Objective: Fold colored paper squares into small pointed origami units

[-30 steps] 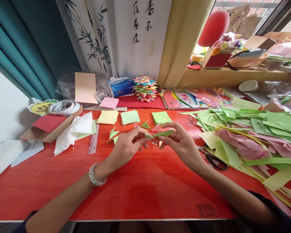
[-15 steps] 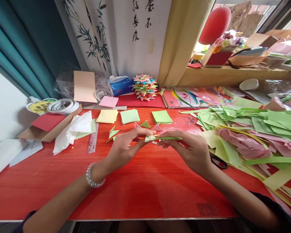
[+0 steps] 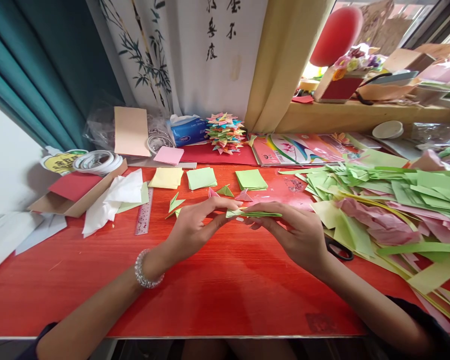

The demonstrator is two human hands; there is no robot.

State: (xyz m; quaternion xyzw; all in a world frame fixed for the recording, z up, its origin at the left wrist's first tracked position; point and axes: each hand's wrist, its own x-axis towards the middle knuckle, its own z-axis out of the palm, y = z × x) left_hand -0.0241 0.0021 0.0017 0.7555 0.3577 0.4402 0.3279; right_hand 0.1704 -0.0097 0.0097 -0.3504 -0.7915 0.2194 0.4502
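Observation:
Between my two hands, above the red table, is a folded piece of green paper [image 3: 260, 214], seen nearly edge-on. My left hand [image 3: 195, 222], with a beaded bracelet on its wrist, pinches the paper's left end between thumb and fingers. On the other end my right hand [image 3: 294, 227] grips it, thumb below and fingers on top. Small folded paper pieces, pink [image 3: 244, 195] and green [image 3: 225, 190], stand just beyond my fingers. Another green folded piece [image 3: 175, 202] lies beside my left hand. The fingertips partly cover the held paper.
Square paper stacks in yellow [image 3: 165, 178], pale green [image 3: 202, 178] and bright green [image 3: 251, 180] lie behind my hands. A clear ruler [image 3: 144, 212] is to the left. Black-handled scissors [image 3: 339, 249] and heaped paper strips [image 3: 405, 195] lie right. A spiky paper model [image 3: 225, 133] stands at the back.
Both hands stay almost in place with the green paper between them. The whole view has shifted very slightly.

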